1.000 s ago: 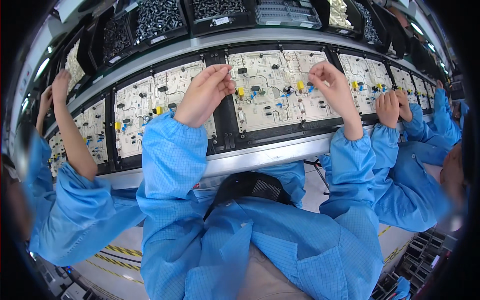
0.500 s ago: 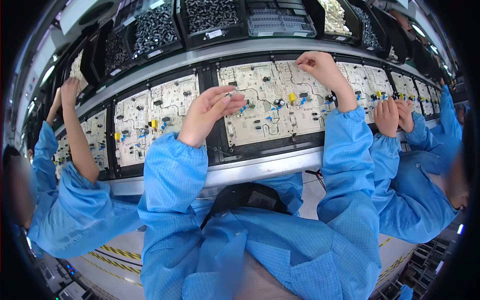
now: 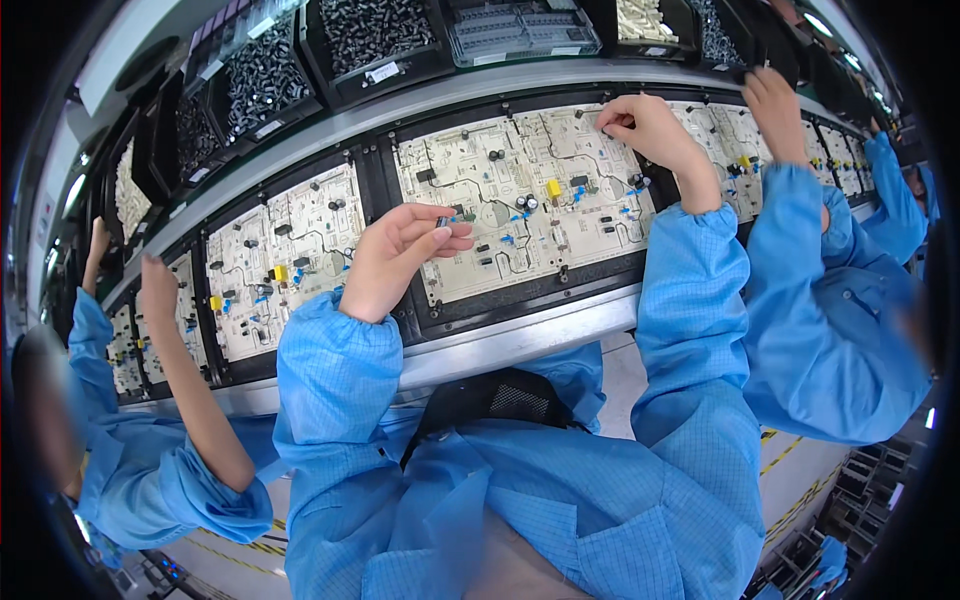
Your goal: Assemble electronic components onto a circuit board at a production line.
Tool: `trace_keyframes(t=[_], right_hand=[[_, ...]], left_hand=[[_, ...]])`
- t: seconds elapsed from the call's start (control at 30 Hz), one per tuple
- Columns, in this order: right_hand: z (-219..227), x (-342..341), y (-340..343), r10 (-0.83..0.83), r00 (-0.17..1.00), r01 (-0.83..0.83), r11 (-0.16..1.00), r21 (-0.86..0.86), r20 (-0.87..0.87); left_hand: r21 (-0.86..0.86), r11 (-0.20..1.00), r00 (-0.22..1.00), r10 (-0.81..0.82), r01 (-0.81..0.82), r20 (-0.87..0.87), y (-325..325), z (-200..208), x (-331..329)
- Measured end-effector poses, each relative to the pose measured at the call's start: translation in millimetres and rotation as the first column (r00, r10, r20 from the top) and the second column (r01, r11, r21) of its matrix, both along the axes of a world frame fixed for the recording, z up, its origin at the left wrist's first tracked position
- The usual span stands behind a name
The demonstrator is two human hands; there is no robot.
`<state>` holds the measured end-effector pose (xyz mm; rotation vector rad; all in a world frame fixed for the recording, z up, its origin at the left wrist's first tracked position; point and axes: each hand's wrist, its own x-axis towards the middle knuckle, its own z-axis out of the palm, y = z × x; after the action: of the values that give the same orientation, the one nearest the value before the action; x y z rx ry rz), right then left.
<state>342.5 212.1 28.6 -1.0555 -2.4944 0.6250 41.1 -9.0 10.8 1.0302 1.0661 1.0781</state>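
Observation:
A pale circuit board panel (image 3: 463, 283), set with black, blue and yellow parts, lies before me in a black carrier frame (image 3: 385, 180). Over its left part hangs my left hand (image 3: 400, 252), palm turned up, with a small black capacitor (image 3: 443, 222) between thumb and fingers. At the panel's far right edge, my right hand (image 3: 655, 137) has thumb and index finger brought together in a pinch. Whatever may be between those fingertips is too small to make out. Taller black capacitors (image 3: 526, 203) stand near the panel's middle, next to a yellow block part (image 3: 553, 188).
Behind the metal rail (image 3: 450, 98) stand bins of black capacitors (image 3: 375, 35), a clear tray (image 3: 520, 32) and a bin of white parts (image 3: 645, 20). More panels (image 3: 285, 270) line both sides. Co-workers' hands reach in at left (image 3: 158, 290) and right (image 3: 777, 112).
My left hand's fingers have closed more around the capacitor; my right hand stays at the far edge. The right co-worker's hand rose toward the bins, and the left one's came down over the boards.

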Motion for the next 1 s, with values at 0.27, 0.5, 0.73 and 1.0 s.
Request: trace_keyframes(t=[0.27,0.5,0.73,1.0], right_hand=[[-3,0,0,0.009,1.000,-0.007,0.999,-0.052,0.029],[-3,-2,0,-0.025,0.998,0.027,0.999,-0.043,0.049],[-7,-2,5,-0.042,0.999,0.043,0.999,-0.015,0.022],[-6,0,4,-0.013,1.000,0.013,1.000,-0.024,-0.009]], left_hand=[[-0.001,0.998,0.998,0.069,-0.069,-0.001,-3,6,7],[0.054,0.997,0.993,0.061,-0.056,-0.096,-4,0,9],[0.072,0.992,0.991,0.105,-0.100,-0.080,-5,4,20],[-0.012,0.999,0.998,0.039,-0.040,-0.059,-8,5,20]])
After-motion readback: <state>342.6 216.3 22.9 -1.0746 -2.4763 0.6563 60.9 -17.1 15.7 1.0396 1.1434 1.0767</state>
